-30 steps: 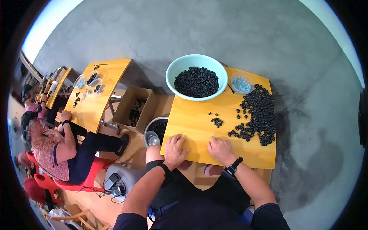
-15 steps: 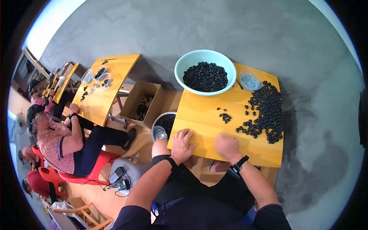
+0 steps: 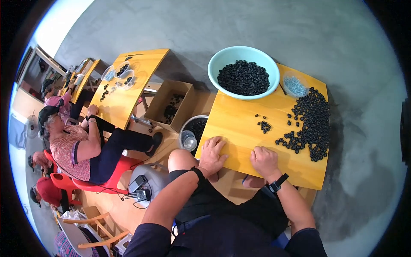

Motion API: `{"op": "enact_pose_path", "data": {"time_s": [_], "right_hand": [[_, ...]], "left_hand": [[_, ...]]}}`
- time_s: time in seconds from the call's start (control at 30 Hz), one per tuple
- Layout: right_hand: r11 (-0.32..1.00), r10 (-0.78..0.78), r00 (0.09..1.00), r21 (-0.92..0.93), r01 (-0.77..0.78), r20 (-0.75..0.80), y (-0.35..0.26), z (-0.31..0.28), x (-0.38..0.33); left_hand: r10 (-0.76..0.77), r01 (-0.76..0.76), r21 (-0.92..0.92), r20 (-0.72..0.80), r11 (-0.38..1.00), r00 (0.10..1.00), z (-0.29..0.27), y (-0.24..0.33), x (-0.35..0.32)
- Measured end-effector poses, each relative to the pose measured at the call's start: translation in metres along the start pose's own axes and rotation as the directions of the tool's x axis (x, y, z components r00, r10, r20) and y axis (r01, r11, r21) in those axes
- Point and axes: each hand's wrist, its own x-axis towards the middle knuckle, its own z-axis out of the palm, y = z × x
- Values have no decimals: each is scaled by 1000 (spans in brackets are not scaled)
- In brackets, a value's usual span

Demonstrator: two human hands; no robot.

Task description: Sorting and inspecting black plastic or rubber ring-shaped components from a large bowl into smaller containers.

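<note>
R hand near black pieces

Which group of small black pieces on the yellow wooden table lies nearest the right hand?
The large spread of small black pieces along the table's right side; its lower-left edge comes closest to the right hand. The tiny cluster mid-table lies farther.
</note>
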Motion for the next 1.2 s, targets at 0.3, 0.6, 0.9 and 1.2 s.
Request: {"op": "enact_pose_path", "data": {"time_s": [0.3, 0.6, 0.9, 1.2], "right_hand": [[1000, -4, 999, 29, 3, 40, 3, 2, 0], [999, 28, 999, 16, -29, 39, -2, -4, 2], [413, 79, 956, 864, -289, 282, -86, -102, 26], [-54, -703, 699, 990, 130, -130, -165, -224, 76]], "left_hand": [[-32, 32, 1, 36, 999, 999, -5, 2, 3], [-45, 46, -27, 34, 999, 998, -3, 3, 3], [-29, 29, -44, -1, 999, 1000, 0, 1, -1], [-5, 5, 1, -6, 1000, 1000, 0, -10, 2]]}}
